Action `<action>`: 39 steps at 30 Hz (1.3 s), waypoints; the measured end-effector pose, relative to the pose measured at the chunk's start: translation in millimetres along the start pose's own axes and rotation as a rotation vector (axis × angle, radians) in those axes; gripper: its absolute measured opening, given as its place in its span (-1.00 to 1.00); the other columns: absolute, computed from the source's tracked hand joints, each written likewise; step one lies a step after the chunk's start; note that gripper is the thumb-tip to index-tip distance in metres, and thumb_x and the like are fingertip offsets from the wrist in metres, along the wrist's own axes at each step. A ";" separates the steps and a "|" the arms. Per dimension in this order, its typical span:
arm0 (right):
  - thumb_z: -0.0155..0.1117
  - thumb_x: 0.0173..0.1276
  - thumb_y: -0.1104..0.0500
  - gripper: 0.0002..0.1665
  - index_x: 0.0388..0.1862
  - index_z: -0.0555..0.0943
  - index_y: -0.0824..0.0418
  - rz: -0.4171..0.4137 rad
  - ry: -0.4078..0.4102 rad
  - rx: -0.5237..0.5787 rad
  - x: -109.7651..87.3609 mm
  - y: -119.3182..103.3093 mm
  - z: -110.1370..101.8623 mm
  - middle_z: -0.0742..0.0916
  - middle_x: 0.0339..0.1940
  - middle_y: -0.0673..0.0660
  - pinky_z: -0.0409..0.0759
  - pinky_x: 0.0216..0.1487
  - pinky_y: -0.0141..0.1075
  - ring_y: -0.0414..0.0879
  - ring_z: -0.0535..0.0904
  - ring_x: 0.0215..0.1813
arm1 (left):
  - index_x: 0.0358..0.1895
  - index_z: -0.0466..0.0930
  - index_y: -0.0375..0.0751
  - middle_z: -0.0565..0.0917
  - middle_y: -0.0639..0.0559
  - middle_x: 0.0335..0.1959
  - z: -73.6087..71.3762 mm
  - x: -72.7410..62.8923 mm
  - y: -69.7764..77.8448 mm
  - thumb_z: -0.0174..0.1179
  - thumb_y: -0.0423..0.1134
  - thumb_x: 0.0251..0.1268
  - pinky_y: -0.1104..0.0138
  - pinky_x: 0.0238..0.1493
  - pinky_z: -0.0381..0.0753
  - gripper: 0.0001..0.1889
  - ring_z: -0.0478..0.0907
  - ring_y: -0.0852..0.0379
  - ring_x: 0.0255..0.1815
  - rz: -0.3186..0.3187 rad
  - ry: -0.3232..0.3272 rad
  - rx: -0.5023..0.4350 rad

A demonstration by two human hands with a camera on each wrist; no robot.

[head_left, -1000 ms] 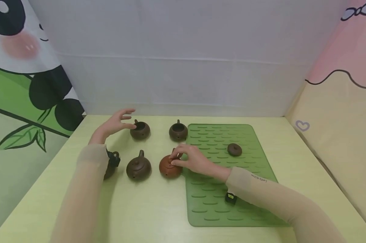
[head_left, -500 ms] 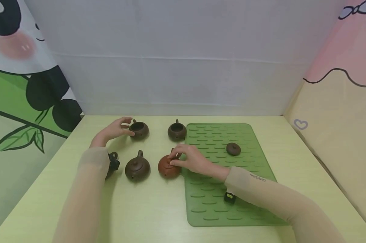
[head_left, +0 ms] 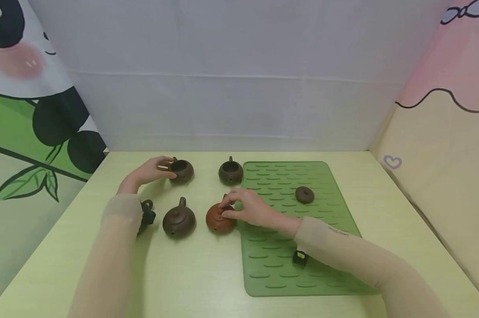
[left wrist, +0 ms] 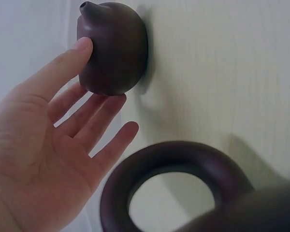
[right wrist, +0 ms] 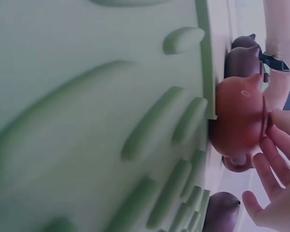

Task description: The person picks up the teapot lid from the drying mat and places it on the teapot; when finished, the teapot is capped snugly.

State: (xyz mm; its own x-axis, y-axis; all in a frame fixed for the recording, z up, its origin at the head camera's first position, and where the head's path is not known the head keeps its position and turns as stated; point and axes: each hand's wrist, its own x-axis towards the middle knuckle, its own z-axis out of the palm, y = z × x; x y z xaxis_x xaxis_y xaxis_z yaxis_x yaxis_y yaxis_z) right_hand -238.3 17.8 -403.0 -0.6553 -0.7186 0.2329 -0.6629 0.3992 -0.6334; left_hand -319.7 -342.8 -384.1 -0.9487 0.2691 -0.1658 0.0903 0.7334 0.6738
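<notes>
At the back left, my left hand [head_left: 152, 171] reaches a dark brown lidless teapot [head_left: 182, 172]. In the left wrist view the thumb lies on this teapot's side near the spout, with the other fingers spread at its opposite side, some fingertips hidden behind it. My right hand [head_left: 249, 206] pinches the knob of the lid on a reddish-brown teapot [head_left: 219, 221], which sits at the left edge of the green mat [head_left: 279, 286]. The lid appears seated on that teapot. A lidded dark teapot [head_left: 179, 222] stands to its left.
Another lidless dark teapot [head_left: 230, 173] stands beside the mat's back left corner. A brown lid [head_left: 305, 194] lies on the mat. Partly hidden under my left forearm is a further dark teapot, its ring handle [left wrist: 183, 154] large in the left wrist view. A white wall [head_left: 239, 110] rises behind.
My left hand has lowered slightly and closed in on the back-left teapot, its thumb and fingers now around its near side. My right hand has stayed at the reddish teapot's lid.
</notes>
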 end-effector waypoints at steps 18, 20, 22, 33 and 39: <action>0.24 0.45 0.08 -0.74 0.07 0.69 0.00 0.065 0.132 -0.036 -47.6 -3.0 -71.3 0.77 -0.01 -0.08 0.64 0.18 -0.16 -0.18 0.65 0.08 | 0.52 0.18 -0.16 0.33 -0.41 0.44 -1.7 -2.9 3.8 0.26 -0.02 0.35 -0.23 0.36 0.36 -0.24 0.27 -0.38 0.46 0.035 0.012 0.064; 0.22 0.47 0.07 -0.73 0.09 0.68 -0.02 0.081 0.160 -0.042 -54.3 -1.8 -80.5 0.76 0.03 -0.08 0.61 0.23 -0.09 -0.15 0.64 0.13 | 0.52 0.19 -0.17 0.33 -0.42 0.44 -1.5 -3.2 3.4 0.26 -0.03 0.35 -0.21 0.35 0.39 -0.25 0.28 -0.38 0.46 0.042 0.016 0.064; 0.21 0.47 0.09 -0.73 0.10 0.67 0.00 0.073 0.195 -0.051 -60.6 1.2 -87.9 0.76 0.05 -0.05 0.59 0.27 -0.08 -0.12 0.64 0.16 | 0.52 0.19 -0.18 0.33 -0.43 0.43 -1.1 -3.3 3.0 0.26 -0.06 0.36 -0.19 0.33 0.43 -0.26 0.29 -0.38 0.45 0.044 0.016 0.053; 0.33 0.32 0.34 -0.69 0.03 0.69 0.18 -0.070 0.316 -0.126 -106.5 16.6 -111.5 0.74 -0.23 -0.02 0.54 -0.26 -0.53 -0.26 0.57 -0.26 | 0.53 0.14 -0.21 0.28 -0.46 0.44 0.3 -2.3 1.6 0.24 -0.11 0.39 -0.20 0.30 0.46 -0.26 0.26 -0.41 0.45 0.035 -0.002 0.000; 0.40 0.25 0.30 -0.60 0.08 0.68 0.07 -0.065 0.222 -0.299 -138.2 34.8 -116.3 0.76 -0.04 -0.06 0.60 0.08 -0.27 -0.18 0.62 0.01 | 0.53 0.11 -0.27 0.28 -0.48 0.44 1.5 -0.7 0.9 0.23 -0.15 0.40 -0.21 0.30 0.46 -0.26 0.27 -0.42 0.44 0.043 -0.006 -0.001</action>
State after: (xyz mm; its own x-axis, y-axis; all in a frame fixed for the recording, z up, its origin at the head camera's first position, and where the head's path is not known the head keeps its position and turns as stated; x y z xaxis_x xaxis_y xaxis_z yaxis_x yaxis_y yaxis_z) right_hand -213.0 197.2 -371.3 -0.6494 -0.6197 0.4407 -0.7604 0.5291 -0.3766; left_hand -318.5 -341.3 -384.4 -0.9422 0.3040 -0.1409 0.1307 0.7205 0.6810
